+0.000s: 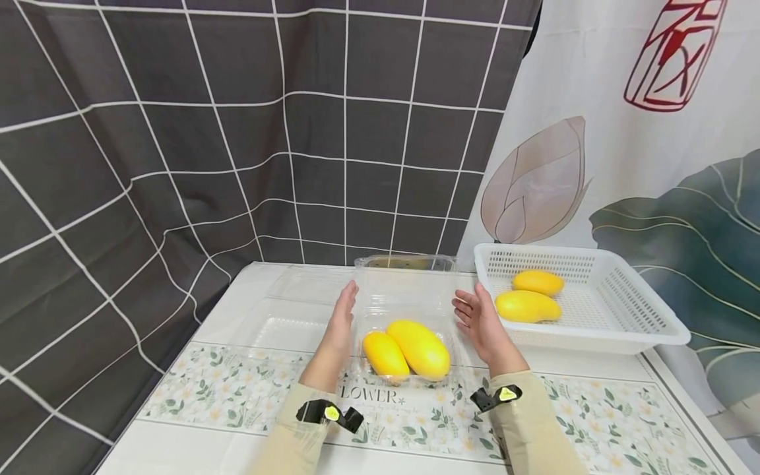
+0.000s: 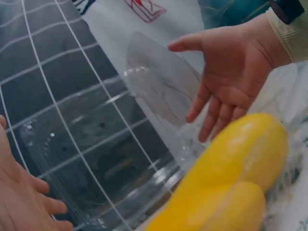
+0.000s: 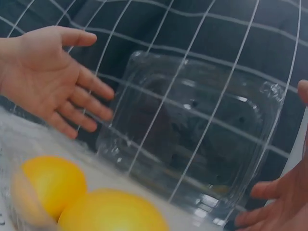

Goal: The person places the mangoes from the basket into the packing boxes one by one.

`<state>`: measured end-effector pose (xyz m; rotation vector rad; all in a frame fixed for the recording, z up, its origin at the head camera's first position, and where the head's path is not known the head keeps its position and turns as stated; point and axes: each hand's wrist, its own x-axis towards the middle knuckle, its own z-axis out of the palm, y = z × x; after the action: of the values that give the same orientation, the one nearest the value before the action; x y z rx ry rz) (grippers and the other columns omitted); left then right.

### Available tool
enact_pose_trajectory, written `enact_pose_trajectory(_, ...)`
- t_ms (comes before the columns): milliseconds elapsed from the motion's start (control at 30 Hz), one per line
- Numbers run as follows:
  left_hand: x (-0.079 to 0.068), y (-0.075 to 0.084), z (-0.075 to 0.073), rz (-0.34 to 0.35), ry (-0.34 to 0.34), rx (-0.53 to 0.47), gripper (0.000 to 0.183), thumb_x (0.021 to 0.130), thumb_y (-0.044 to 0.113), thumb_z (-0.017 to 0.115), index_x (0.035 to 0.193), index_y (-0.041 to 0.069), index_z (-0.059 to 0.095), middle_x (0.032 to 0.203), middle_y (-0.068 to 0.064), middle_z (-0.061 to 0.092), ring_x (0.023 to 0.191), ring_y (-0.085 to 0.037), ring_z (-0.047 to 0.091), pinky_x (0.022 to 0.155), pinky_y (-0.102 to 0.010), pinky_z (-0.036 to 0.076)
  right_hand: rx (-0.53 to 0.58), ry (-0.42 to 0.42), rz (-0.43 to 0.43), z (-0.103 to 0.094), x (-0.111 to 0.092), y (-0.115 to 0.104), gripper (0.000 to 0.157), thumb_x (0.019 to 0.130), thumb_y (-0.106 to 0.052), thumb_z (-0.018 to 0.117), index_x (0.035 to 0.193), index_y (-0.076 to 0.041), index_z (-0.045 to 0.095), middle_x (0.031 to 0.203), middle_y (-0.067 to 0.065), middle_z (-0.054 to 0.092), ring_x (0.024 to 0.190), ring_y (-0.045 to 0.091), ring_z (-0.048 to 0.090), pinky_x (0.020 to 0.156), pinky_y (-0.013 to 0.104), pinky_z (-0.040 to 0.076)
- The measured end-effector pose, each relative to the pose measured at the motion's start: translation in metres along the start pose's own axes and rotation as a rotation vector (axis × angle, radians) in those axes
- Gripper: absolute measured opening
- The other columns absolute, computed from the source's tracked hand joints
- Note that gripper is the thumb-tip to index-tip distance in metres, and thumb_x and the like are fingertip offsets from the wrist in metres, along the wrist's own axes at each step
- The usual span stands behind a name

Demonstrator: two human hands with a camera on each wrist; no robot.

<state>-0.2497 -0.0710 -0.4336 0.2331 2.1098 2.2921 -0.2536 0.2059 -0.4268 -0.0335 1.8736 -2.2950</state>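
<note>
A clear plastic clamshell box (image 1: 373, 319) sits on the table with its see-through lid (image 3: 192, 130) raised at the back. Two yellow mangoes lie side by side in it, a smaller mango (image 1: 384, 356) on the left and a larger mango (image 1: 419, 349) on the right. My left hand (image 1: 340, 330) is held along the box's left side, fingers straight and palm inward. On the other side my right hand (image 1: 483, 324) faces it, fingers spread in the left wrist view. Neither hand holds anything; whether either touches the box I cannot tell.
At the right stands a white perforated plastic basket (image 1: 617, 323) with two more mangoes (image 1: 528, 307) at its left end. Another clear plastic box (image 1: 284, 330) lies open at the left. A floral-printed mat (image 1: 237, 389) covers part of the white table. Dark checked cloth (image 1: 237, 132) hangs behind.
</note>
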Motion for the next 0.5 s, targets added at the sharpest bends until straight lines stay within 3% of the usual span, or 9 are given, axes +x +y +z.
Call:
enact_pose_trajectory(200, -0.010, 0.020, -0.002, -0.101, -0.026, 0.104, 0.088, 0.083, 0.075, 0.016, 0.148, 0.017, 0.014, 0.153, -0.003, 0.010, 0.139, -0.020, 0.005, 0.110, -0.049, 0.007, -0.088, -0.057, 0.093, 0.000, -0.010, -0.014, 0.090, 0.088, -0.068, 0.021, 0.146, 0.000, 0.010, 0.149, 0.025, 0.009, 0.136, 0.040, 0.009, 0.107, 0.057, 0.013)
enact_pose_trajectory(500, -0.020, 0.040, -0.002, -0.237, -0.079, 0.120, 0.100, 0.076, 0.082, 0.016, 0.149, 0.014, 0.010, 0.149, -0.023, 0.012, 0.133, -0.047, 0.013, 0.096, -0.069, 0.020, -0.200, -0.078, 0.180, -0.003, -0.019, -0.025, 0.095, 0.084, -0.074, 0.024, 0.146, -0.003, 0.013, 0.147, 0.026, 0.016, 0.133, 0.043, 0.016, 0.097, 0.060, 0.032)
